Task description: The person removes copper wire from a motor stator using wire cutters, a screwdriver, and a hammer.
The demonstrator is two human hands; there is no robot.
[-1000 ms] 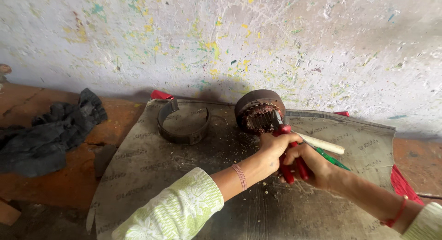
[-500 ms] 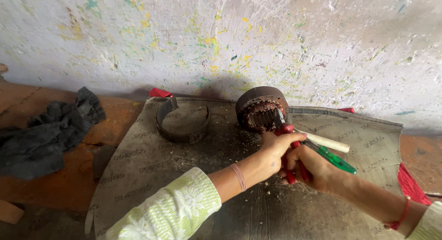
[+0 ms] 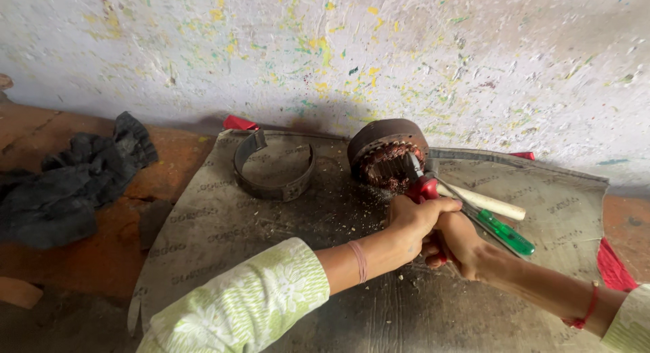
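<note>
A round rusty motor stator (image 3: pixel 387 153) with copper windings stands tilted on a grey mat (image 3: pixel 223 217). Red-handled pliers (image 3: pixel 421 187) have their jaws at the windings. My left hand (image 3: pixel 413 221) is closed around the red handles from above, and my right hand (image 3: pixel 460 245) grips them from below. Both hands sit just in front of the stator. Small bits of debris lie on the mat around it.
A bent metal band ring (image 3: pixel 274 169) lies left of the stator. A green-handled screwdriver (image 3: pixel 504 232) and a cream-handled tool (image 3: pixel 484 203) lie right of my hands. A dark rag (image 3: pixel 68 184) sits on the orange floor at left. A paint-flecked wall (image 3: pixel 325 48) stands behind.
The view has drifted slightly; the hands and pliers stay at the stator with almost no movement.
</note>
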